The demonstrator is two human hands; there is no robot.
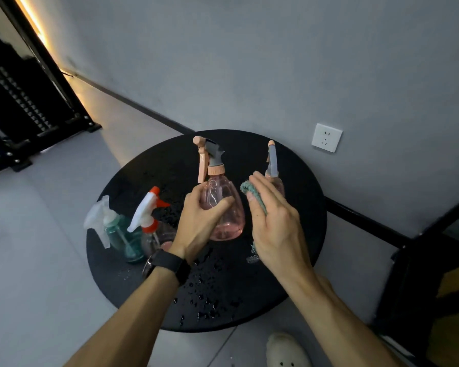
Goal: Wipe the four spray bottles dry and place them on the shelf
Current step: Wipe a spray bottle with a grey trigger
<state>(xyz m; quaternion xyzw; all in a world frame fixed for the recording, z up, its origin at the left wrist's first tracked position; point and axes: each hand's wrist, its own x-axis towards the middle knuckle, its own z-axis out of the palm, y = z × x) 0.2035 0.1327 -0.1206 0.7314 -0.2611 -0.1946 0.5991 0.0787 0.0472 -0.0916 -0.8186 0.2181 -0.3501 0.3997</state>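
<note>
My left hand (200, 221) grips a pink translucent spray bottle (223, 207) with a peach and grey trigger head, upright over the round black table (297, 250). My right hand (273, 221) holds a teal cloth (252, 192) just to the right of that bottle. A second pink bottle (273, 165) stands behind my right hand, partly hidden. At the table's left stand a teal bottle (122, 237) with a clear trigger and a clear bottle (150, 223) with a white and red trigger.
Water drops cover the table top near its front. A black metal shelf (24, 102) stands at the far left on the grey floor. A wall socket (326, 137) sits on the grey wall. A dark frame (408, 274) stands at the right, a white shoe (286, 350) below.
</note>
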